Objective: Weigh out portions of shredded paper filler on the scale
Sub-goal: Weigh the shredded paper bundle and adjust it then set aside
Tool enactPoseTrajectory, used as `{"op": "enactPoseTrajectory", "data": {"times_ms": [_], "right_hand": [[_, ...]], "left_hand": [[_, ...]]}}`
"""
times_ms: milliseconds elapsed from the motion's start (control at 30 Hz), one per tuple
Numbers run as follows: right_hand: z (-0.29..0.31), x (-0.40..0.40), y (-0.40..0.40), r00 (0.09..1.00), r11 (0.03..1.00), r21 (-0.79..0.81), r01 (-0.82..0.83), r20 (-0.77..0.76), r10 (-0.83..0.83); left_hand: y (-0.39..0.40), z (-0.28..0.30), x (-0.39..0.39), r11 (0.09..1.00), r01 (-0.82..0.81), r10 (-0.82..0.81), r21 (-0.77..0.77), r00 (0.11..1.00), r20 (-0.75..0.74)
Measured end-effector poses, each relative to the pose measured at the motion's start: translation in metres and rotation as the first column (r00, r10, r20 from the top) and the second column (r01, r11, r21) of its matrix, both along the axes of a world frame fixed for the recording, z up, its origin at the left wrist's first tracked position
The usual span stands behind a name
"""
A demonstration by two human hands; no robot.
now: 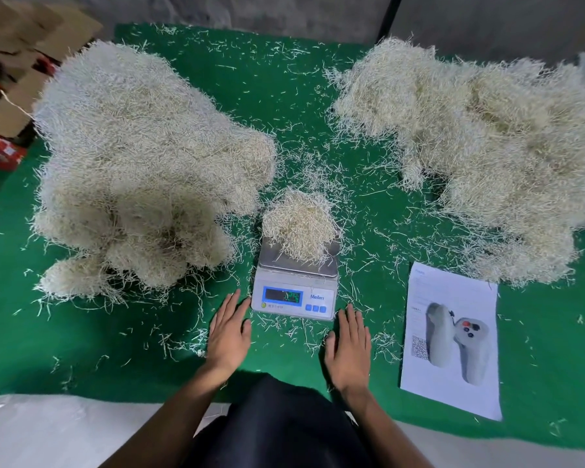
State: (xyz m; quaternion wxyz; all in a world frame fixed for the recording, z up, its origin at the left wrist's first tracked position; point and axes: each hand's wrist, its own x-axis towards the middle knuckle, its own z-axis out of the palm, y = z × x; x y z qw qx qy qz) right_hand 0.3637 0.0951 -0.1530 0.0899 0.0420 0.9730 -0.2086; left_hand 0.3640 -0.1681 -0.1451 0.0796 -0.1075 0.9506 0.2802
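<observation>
A small white digital scale (294, 298) stands on the green mat in front of me, its display lit but unreadable. A loose portion of pale shredded paper (299, 224) sits heaped on its steel pan. A large mound of the same filler (139, 163) lies to the left, and another large mound (487, 153) lies to the right. My left hand (228, 336) rests flat on the mat just left of the scale, fingers straight. My right hand (348, 346) rests flat at the scale's front right corner. Both hands hold nothing.
A printed sheet with a picture of a handheld device (451, 339) lies on the mat at the right. Loose shreds are scattered over the green mat (284, 96). Cardboard and red boxes (0, 106) sit off the mat at the far left.
</observation>
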Motion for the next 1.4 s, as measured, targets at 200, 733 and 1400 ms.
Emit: {"op": "enactPoseTrajectory", "data": {"times_ms": [200, 733, 1400], "right_hand": [[0.01, -0.004, 0.0, 1.0, 1.0, 0.01, 0.011, 0.015, -0.011], [0.118, -0.147, -0.037, 0.934, 0.897, -0.428, 0.109, -0.264, -0.239], [0.192, -0.28, -0.058, 0.995, 0.709, -0.703, 0.053, 0.097, 0.022]], "left_hand": [[0.0, 0.002, -0.002, 1.0, -0.016, 0.016, 0.016, 1.0, 0.019], [0.026, 0.124, -0.163, 0.98, 0.104, -0.042, 0.17, 0.942, -0.333], [0.082, 0.111, -0.241, 0.892, -0.148, 0.157, 0.426, 0.987, 0.014]]}}
